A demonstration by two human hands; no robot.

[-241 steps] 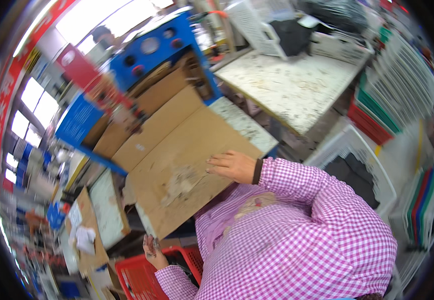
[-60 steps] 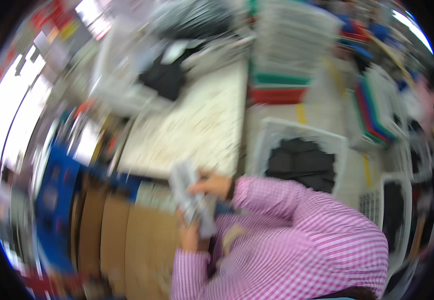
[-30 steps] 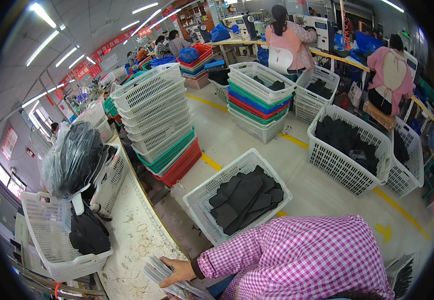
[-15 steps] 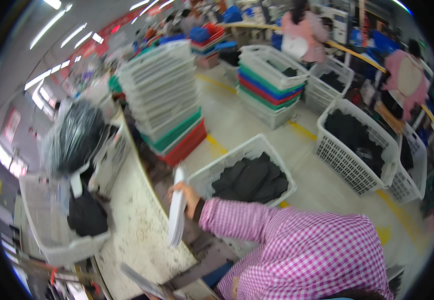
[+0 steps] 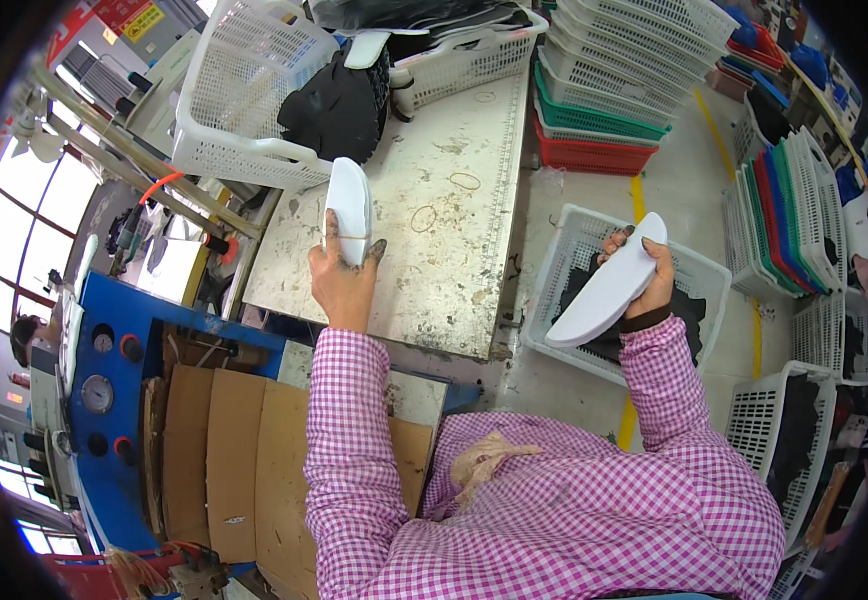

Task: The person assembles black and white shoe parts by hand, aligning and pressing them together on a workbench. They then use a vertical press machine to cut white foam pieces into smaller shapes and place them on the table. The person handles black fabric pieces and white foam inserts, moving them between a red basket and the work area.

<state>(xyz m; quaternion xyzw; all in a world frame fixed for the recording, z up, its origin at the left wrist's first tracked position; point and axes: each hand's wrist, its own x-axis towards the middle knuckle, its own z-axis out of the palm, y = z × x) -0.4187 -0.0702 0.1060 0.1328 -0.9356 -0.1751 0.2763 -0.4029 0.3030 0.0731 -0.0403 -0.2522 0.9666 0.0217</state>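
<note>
My left hand (image 5: 345, 287) is closed round a small stack of white, flat, rounded pieces (image 5: 349, 190), held upright over the worktable (image 5: 424, 290). A thin tan band crosses that stack, and the fingertips look blackened. On the right, my right hand (image 5: 658, 285) grips another stack of white, half-oval pieces (image 5: 609, 280), tilted, with several layers along the edge. Below it a white plastic basket (image 5: 576, 225) stands on the floor with black cut pieces (image 5: 692, 312) inside. Thin rubber bands (image 5: 465, 181) lie on the tabletop beyond my left hand.
Another white basket (image 5: 244, 155) with black pieces (image 5: 334, 110) stands at the table's far left. Stacked crates (image 5: 604, 150) rise beyond the table. A blue machine (image 5: 104, 340) with gauges and cardboard sheets (image 5: 234, 430) are at my left. More baskets (image 5: 754, 410) line the right.
My view has turned down and left. My right hand, still holding its white stack, has moved from the table's edge to above the floor basket. The left hand has come fully into view.
</note>
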